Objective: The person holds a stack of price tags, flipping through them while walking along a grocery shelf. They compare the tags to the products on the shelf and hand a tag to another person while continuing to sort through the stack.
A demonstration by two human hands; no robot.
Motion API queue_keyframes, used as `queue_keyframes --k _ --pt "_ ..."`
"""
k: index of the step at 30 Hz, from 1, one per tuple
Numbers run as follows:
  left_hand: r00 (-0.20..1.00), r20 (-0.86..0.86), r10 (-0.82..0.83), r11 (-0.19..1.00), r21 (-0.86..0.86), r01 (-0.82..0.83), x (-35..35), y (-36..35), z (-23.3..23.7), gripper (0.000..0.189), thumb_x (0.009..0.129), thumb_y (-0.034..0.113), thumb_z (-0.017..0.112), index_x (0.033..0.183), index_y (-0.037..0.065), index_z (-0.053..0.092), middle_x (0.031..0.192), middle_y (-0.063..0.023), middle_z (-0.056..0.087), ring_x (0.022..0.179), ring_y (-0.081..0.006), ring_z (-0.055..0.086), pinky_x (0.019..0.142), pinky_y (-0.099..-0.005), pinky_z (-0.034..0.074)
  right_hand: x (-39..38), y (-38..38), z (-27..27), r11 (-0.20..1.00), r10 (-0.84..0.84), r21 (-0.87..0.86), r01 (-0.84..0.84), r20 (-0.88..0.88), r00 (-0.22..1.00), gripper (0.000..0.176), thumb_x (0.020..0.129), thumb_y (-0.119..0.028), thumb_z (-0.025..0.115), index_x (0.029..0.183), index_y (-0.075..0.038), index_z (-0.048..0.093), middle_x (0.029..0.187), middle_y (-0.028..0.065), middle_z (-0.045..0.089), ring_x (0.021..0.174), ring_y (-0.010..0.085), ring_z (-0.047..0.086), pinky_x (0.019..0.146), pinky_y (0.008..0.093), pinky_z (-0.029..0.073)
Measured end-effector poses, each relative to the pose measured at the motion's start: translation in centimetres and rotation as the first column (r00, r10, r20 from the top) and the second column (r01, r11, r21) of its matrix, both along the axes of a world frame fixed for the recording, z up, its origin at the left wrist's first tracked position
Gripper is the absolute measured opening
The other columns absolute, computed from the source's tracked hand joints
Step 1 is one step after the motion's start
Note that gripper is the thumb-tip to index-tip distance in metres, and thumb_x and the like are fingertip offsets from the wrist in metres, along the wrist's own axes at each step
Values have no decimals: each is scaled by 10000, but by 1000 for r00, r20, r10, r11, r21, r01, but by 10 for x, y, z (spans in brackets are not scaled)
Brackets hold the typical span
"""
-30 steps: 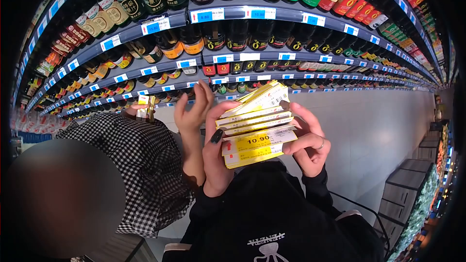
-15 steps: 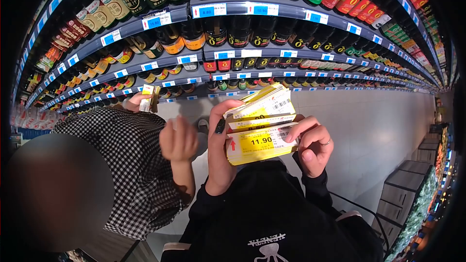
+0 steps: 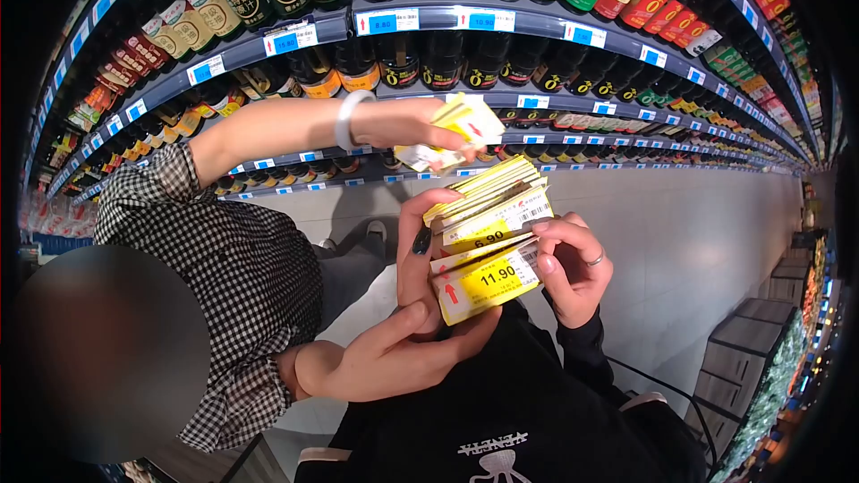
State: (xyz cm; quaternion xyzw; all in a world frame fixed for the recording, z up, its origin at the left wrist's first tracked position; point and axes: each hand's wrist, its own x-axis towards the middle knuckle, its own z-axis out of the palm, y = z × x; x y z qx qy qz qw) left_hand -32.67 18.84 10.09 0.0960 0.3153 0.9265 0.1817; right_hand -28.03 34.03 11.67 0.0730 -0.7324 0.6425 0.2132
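A fanned stack of yellow and white price cards [image 3: 488, 282] is held in front of my chest, the front one reading 11.90. My left hand [image 3: 419, 255] is wrapped round the stack's left side, partly hidden behind a co-worker's hand [image 3: 394, 353] that reaches under the cards from the left. On the right side, my right hand [image 3: 573, 268], with a ring on it, pinches the edge of a card within the stack. Just above, the co-worker's other hand [image 3: 403, 125] holds a smaller bundle of yellow and white cards [image 3: 461, 130].
Shelves of bottles [image 3: 483, 18] with blue and white price labels curve across the top. A co-worker in a checked shirt [image 3: 259, 259] stands close on the left. Grey floor [image 3: 680, 241] shows at the right, beside wood-panelled display units [image 3: 738, 358].
The co-worker's one hand has come under my stack, and the other has brought its bundle above it. My stack has tilted and fanned wider; my right fingers have moved onto a card edge.
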Motion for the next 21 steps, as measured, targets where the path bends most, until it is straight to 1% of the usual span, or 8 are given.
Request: queue_keyframes --k 3,4,7,10,12,16,19,21 --pt "965 -217 150 984 -67 -168 -8 5 10 425 926 355 379 1178 12 387 1119 -108 498 1068 -192 504 920 -284 419 -2 -1 1 998 -43 36 43 0 999 283 774 34 577 1057 28 585 796 50 506 731 114 485 676 238 422" --pt "896 -430 115 969 -149 -196 -24 2 14 439 872 351 451 1141 4 421 1105 -112 508 1042 -196 513 886 -288 432 -3 -2 2 996 -70 50 69 13 997 288 768 39 581 1056 27 585 805 55 507 731 116 489 674 235 426" --pt "550 -737 -393 862 -503 -59 -83 -16 29 467 791 345 559 1085 -8 473 1083 -118 523 1003 -202 527 835 -294 451 -7 -7 0 986 -128 111 125 20 992 301 756 41 594 1056 20 586 838 67 508 735 127 503 667 233 438" --pt "113 -657 -745 666 -725 178 -161 5 25 501 710 339 666 1030 -20 525 1061 -123 537 964 -208 541 785 -299 471 -15 -15 -2 956 -196 221 192 -2 981 310 746 34 612 1054 7 592 880 79 511 744 143 522 657 237 451" --pt "-62 -578 -814 551 -801 234 -180 15 27 526 656 336 738 993 -27 559 1047 -127 547 938 -212 551 751 -303 484 -18 -15 -7 929 -216 305 211 -18 976 361 737 -1 641 1092 -15 576 993 101 495 777 168 546 654 255 479" --pt "-158 -491 -857 492 -870 34 -184 10 25 586 601 380 798 954 -42 593 1002 -170 527 852 -289 565 727 -339 464 -27 -23 -6 952 -179 250 176 -11 984 487 720 -81 677 1174 -20 512 1158 142 421 843 203 553 689 276 510" --pt "-122 -449 -885 419 -883 210 -186 13 18 597 600 373 800 946 -63 586 1006 -175 530 856 -279 568 730 -327 461 -31 -20 -10 942 -110 316 117 -39 993 480 718 -83 675 1165 -11 515 1166 145 422 842 199 552 639 257 506" --pt "-48 -483 -874 469 -866 172 -178 6 19 539 632 349 763 963 -38 588 1013 -157 529 882 -264 557 766 -333 443 -29 -20 -13 927 -127 354 126 -19 992 478 718 -78 674 1164 -12 515 1154 140 425 822 187 554 620 254 500"
